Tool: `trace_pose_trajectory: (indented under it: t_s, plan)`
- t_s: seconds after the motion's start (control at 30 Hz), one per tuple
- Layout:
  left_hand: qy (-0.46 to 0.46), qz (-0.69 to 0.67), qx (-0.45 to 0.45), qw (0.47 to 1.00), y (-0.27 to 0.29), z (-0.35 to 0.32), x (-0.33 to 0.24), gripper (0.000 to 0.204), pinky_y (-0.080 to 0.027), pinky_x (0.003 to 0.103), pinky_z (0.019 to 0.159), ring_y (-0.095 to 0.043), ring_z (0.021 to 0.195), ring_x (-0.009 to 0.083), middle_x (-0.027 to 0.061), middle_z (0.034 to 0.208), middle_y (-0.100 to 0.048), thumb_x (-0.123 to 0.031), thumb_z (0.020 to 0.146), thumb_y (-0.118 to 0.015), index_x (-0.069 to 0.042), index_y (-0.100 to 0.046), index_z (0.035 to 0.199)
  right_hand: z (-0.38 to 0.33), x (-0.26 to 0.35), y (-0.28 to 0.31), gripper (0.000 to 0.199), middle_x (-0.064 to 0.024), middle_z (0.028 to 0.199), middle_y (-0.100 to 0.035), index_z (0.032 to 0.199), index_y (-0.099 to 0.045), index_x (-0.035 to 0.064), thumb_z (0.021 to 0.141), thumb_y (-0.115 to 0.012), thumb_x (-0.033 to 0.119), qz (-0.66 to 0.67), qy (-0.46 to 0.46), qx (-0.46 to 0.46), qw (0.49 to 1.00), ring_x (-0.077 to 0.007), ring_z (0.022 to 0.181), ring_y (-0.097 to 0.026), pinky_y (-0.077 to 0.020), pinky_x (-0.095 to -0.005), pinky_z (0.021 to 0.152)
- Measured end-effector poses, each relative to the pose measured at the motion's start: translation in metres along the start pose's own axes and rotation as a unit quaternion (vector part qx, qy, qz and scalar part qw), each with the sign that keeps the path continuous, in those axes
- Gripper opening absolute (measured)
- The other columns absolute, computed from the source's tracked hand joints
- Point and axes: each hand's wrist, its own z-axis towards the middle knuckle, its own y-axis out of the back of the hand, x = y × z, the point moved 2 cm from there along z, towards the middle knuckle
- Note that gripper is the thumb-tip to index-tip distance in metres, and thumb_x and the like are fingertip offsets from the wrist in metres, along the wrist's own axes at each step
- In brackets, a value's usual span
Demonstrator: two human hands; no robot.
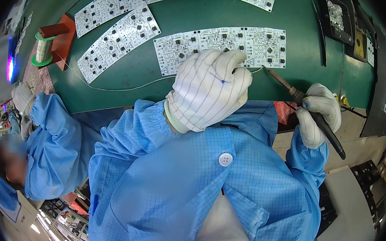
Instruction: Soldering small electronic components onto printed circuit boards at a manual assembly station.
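My left hand (212,87), in a white striped glove, is closed around a thin solder wire (131,89) and rests over the lower edge of a white circuit board panel (266,43). A short end of the wire comes out to the right of the fingers. In my gloved right hand (320,114) is a soldering iron (325,128) with a dark handle. Its tip meets or nearly meets the wire's end at the panel's lower edge. From the left hand the wire runs back to a green-flanged spool (43,50) on a red-brown stand (64,42).
More panels (119,43) lie on the green table (193,10), at the left and the far edge. At the far right stand a black tray (335,16) of silvery bits and dark tweezers (320,35). Another person's blue sleeve (61,132) is at the left.
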Motion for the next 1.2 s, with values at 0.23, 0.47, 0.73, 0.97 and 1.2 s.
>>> trace_pose_trajectory:
  t_s: [0.23, 0.47, 0.73, 0.97, 1.2]
  plan:
    - [-0.006, -0.020, 0.017, 1.000, -0.001, -0.001, 0.004, 0.025, -0.054, 0.034, 0.075, -0.063, 0.089, 0.0218, 0.0008, 0.109, -0.066, -0.011, 0.067, -0.078, -0.011, -0.063, 0.088, 0.006, 0.000, 0.001, 0.024, -0.0069, 0.071, -0.065, 0.084, -0.064, 0.0049, 0.064, -0.074, 0.011, -0.016, 0.021, 0.023, 0.999, -0.0232, 0.056, -0.056, -0.0449, -0.0360, 0.054]
    - [-0.013, -0.023, 0.014, 1.000, -0.002, -0.002, 0.005, 0.027, -0.054, 0.034, 0.075, -0.064, 0.089, 0.0226, 0.0020, 0.109, -0.065, -0.011, 0.068, -0.078, -0.010, -0.064, 0.091, 0.010, -0.002, 0.005, 0.025, -0.0078, 0.072, -0.066, 0.082, -0.065, 0.0041, 0.063, -0.075, 0.017, -0.028, 0.046, 0.039, 0.998, -0.0262, 0.058, -0.058, -0.0455, -0.0371, 0.055]
    - [-0.028, 0.003, 0.012, 1.000, -0.004, -0.005, 0.006, 0.027, -0.054, 0.034, 0.074, -0.063, 0.090, 0.0221, 0.0002, 0.111, -0.065, -0.015, 0.070, -0.079, -0.012, -0.066, 0.093, 0.010, -0.003, 0.009, 0.027, -0.0099, 0.073, -0.067, 0.083, -0.066, 0.0032, 0.062, -0.074, 0.018, -0.021, 0.040, 0.052, 0.998, -0.0277, 0.060, -0.059, -0.0463, -0.0379, 0.056]
    - [-0.025, 0.010, 0.011, 1.000, -0.005, -0.005, 0.005, 0.029, -0.054, 0.034, 0.075, -0.063, 0.091, 0.0222, 0.0000, 0.112, -0.065, -0.016, 0.070, -0.079, -0.012, -0.067, 0.095, 0.008, -0.004, 0.010, 0.027, -0.0103, 0.073, -0.066, 0.083, -0.066, 0.0028, 0.061, -0.074, 0.017, -0.027, 0.033, 0.063, 0.997, -0.0278, 0.059, -0.059, -0.0462, -0.0380, 0.055]
    - [-0.024, -0.008, 0.015, 1.000, -0.005, -0.006, 0.007, 0.028, -0.055, 0.035, 0.075, -0.063, 0.092, 0.0228, 0.0012, 0.114, -0.066, -0.015, 0.068, -0.079, -0.010, -0.067, 0.093, 0.008, -0.006, 0.010, 0.028, -0.0103, 0.072, -0.065, 0.083, -0.066, 0.0028, 0.061, -0.074, 0.017, -0.013, 0.032, 0.058, 0.998, -0.0276, 0.058, -0.059, -0.0454, -0.0374, 0.054]
